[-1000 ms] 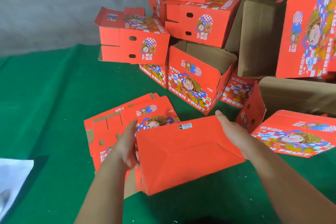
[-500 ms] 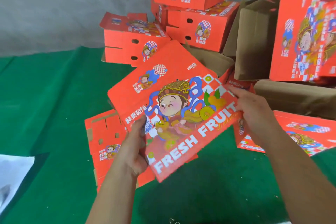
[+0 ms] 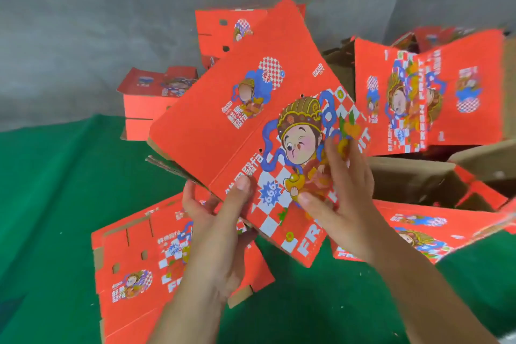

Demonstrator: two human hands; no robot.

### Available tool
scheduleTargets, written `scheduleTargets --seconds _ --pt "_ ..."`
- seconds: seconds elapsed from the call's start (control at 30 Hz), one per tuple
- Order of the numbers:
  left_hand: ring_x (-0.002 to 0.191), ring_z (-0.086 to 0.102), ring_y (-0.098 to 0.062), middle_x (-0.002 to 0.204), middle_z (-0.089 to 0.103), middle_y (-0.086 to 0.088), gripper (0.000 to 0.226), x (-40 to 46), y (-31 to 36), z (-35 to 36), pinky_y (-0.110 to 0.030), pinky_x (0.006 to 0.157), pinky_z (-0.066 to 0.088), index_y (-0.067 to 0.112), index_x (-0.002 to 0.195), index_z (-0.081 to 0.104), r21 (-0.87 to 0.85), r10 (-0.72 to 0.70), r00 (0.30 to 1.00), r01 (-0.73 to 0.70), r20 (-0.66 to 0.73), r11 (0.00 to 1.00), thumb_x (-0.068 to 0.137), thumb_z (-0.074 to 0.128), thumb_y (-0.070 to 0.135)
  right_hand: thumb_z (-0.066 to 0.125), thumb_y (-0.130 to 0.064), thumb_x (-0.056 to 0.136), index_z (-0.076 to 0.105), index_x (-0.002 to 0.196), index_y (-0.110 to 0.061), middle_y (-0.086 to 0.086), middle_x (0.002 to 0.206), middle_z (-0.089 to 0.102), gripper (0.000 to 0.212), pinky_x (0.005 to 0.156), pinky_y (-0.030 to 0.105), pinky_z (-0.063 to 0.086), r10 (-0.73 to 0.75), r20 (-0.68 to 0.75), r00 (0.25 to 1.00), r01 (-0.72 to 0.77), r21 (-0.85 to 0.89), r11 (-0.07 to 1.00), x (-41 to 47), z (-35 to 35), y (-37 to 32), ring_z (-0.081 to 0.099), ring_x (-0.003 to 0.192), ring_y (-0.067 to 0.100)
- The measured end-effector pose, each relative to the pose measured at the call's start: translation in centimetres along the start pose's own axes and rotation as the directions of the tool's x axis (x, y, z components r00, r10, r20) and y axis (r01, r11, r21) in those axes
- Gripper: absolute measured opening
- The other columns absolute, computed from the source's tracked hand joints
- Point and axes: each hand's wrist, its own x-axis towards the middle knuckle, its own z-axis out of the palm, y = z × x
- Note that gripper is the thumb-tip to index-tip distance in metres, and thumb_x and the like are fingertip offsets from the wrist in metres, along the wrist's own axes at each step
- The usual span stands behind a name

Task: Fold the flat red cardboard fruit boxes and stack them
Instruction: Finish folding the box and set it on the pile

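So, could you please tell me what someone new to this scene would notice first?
First, the red fruit box raised at the centre, its cartoon figure and checkered print facing the camera, with the left hand gripping its lower edge and the right hand spread on its printed face. Next, flat boxes lie on the green cloth below, and folded boxes are piled along the grey wall.

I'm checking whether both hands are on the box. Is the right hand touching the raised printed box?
Touching. The head view shows the right hand spread on the printed face of the raised box, thumb and fingers lying against it; the left hand holds its lower edge.
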Motion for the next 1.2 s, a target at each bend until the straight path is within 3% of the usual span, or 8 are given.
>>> scheduleTargets --seconds 0.1,0.3,0.5,0.67,0.77,0.87,0.97,1.2 --pt "0.086 0.071 -0.016 0.123 0.07 -0.007 0.093 -2.4 0.5 3.7 -0.055 0.073 0.063 0.05 0.143 0.026 -0.233 0.091 0.977 -0.044 0.192 0.972 0.076 0.09 0.037 0.071 -0.066 0.078 0.005 0.163 -0.041 -0.007 0.17 -0.019 0.11 0.124 0.042 0.002 -0.176 0.009 0.984 0.176 -0.04 0.984 -0.3 -1.6 0.3 -0.018 0.157 0.022" --pt "0.105 0.074 -0.014 0.141 0.059 -0.002 0.114 -3.3 1.0 10.6 -0.046 0.075 0.062 0.059 0.143 0.024 -0.279 0.214 0.963 -0.164 0.161 0.946 0.054 0.096 0.056 0.066 -0.025 0.097 0.028 0.161 -0.034 -0.002 0.169 0.013 0.075 0.125 0.041 0.021 -0.391 -0.245 0.887 0.37 -0.128 0.92 2.4 -6.2 3.3 0.016 0.155 0.025" --pt "0.091 0.076 -0.03 0.115 0.077 -0.008 0.039 0.2 3.1 18.9 -0.029 0.064 0.059 0.013 0.132 0.061 -0.061 0.258 0.935 -0.251 0.245 0.966 0.103 0.061 0.04 0.071 -0.02 0.094 0.042 0.156 -0.033 0.005 0.101 0.052 0.069 0.097 0.044 0.042 -0.331 -0.39 0.86 0.167 -0.397 0.902 11.6 -11.0 5.9 0.051 0.093 0.029" --pt "0.068 0.06 -0.018 0.09 0.071 -0.004 0.016 4.4 8.4 24.2 -0.018 0.052 0.048 0.013 0.115 0.064 0.214 0.177 0.926 -0.257 0.332 0.942 0.108 0.05 0.017 0.053 -0.01 0.099 0.019 0.163 -0.036 0.006 0.089 0.069 0.077 0.069 0.039 0.051 0.081 -0.243 0.967 -0.038 0.177 0.983 19.7 -14.4 7.8 0.061 0.068 0.027" --pt "0.079 0.066 -0.018 0.1 0.075 0.0 0.016 4.0 8.4 24.8 -0.021 0.062 0.054 0.019 0.116 0.065 0.218 0.259 0.905 -0.343 0.337 0.914 0.107 0.052 0.02 0.061 -0.014 0.097 0.001 0.159 -0.051 0.004 0.136 0.06 0.094 0.091 0.038 0.051 -0.043 -0.142 0.989 0.081 0.275 0.958 20.7 -14.0 7.5 0.065 0.109 0.024" --pt "0.09 0.061 -0.02 0.111 0.07 -0.007 0.012 3.3 6.0 25.1 -0.033 0.08 0.053 0.02 0.111 0.067 0.309 0.237 0.904 -0.353 0.355 0.883 0.105 0.058 0.017 0.067 -0.011 0.092 0.008 0.164 -0.03 0.007 0.172 0.008 0.095 0.126 0.032 0.015 -0.143 -0.084 0.986 0.152 0.107 0.983 21.2 -12.5 7.8 0.008 0.159 0.019" --pt "0.092 0.061 -0.018 0.115 0.067 -0.008 0.027 3.2 4.5 25.2 -0.034 0.088 0.053 0.01 0.129 0.063 0.291 0.244 0.912 -0.344 0.329 0.893 0.103 0.059 0.011 0.062 -0.011 0.095 0.051 0.147 -0.025 0.001 0.141 0.058 0.056 0.091 0.019 0.049 -0.098 -0.146 0.984 0.129 0.216 0.968 20.9 -11.7 7.5 0.066 0.113 0.012" --pt "0.082 0.061 -0.013 0.1 0.062 0.004 0.027 3.2 3.4 26.0 -0.024 0.072 0.054 0.019 0.131 0.06 0.23 0.275 0.915 -0.347 0.294 0.909 0.104 0.057 0.017 0.057 -0.018 0.097 0.068 0.109 -0.034 -0.026 0.093 0.069 0.023 0.056 0.006 0.043 -0.057 -0.367 0.928 0.219 0.415 0.883 18.2 -11.3 7.8 0.067 0.07 -0.002"
